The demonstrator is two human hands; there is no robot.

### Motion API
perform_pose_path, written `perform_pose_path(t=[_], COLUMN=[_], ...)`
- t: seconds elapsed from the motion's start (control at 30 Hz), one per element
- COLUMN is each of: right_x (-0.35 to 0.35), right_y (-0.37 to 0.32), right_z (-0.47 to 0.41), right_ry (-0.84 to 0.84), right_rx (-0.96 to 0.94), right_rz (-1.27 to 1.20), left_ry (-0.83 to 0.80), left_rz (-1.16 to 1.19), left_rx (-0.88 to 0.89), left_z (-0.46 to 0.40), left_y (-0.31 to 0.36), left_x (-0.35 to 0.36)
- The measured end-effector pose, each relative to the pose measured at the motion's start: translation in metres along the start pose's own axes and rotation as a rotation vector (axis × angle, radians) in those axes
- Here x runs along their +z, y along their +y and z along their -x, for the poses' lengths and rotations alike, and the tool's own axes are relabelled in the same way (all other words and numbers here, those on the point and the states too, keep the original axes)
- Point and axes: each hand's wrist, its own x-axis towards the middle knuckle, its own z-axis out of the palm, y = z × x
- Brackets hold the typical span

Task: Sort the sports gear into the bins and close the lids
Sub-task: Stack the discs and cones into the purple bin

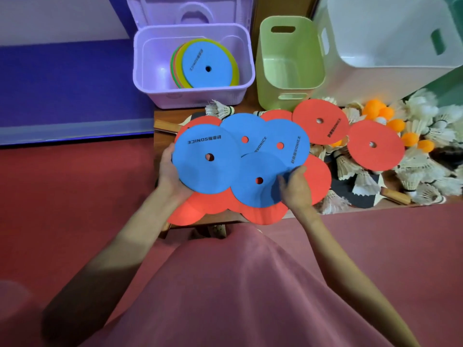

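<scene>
Several flat blue discs [208, 169] with centre holes overlap above red discs [318, 179] on a low wooden table [160, 144]. My left hand [169, 171] holds the left edge of the blue discs, fingers underneath. My right hand [297, 186] grips the right edge of the lowest blue disc. Two more red discs [320, 121] lie to the right. The purple bin [193, 96] stands open behind, with a stack of coloured discs [205, 63] leaning inside and its lid [190, 11] upright at the back.
An empty green bin [290, 63] and a white bin [385, 46] stand to the right of the purple one. Shuttlecocks [421, 161] and orange balls [375, 108] are heaped on the table's right side. A wooden paddle handle [395, 196] pokes out near the front edge.
</scene>
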Motion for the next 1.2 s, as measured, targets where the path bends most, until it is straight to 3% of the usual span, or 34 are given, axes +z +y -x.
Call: perform_pose_path(t=[0.17, 0.3, 0.43, 0.7, 0.83, 0.97, 1.07, 1.2], right_x=[-0.037, -0.058, -0.061, -0.044, -0.029, -0.009, 0.007, 0.021], right_y=[-0.016, -0.042, -0.07, -0.097, -0.107, -0.123, -0.13, -0.124], right_z=[0.001, 0.007, 0.005, 0.005, 0.0, 0.002, 0.003, -0.004], right_ry=[-0.078, 0.182, 0.295, 0.574, 0.426, 0.178, 0.098, 0.103], right_rx=[-0.303, -0.461, -0.478, -0.384, -0.331, -0.247, -0.307, -0.305], right_rz=[0.042, -0.08, -0.418, -0.474, -0.688, -0.851, -0.792, -0.53], left_ry=[-0.022, -0.034, -0.019, 0.036, 0.113, 0.175, 0.008, -0.196], left_rz=[0.0, -0.024, -0.016, 0.035, 0.0, 0.009, 0.026, 0.02], left_rx=[0.024, 0.079, 0.129, 0.248, 0.24, 0.081, 0.064, 0.039], left_z=[-0.004, -0.004, -0.005, -0.006, -0.009, -0.011, -0.014, -0.017], left_y=[0.007, 0.011, 0.017, 0.032, 0.034, 0.029, 0.026, 0.02], left_x=[0.003, 0.009, 0.011, 0.013, 0.012, 0.018, 0.015, 0.009])
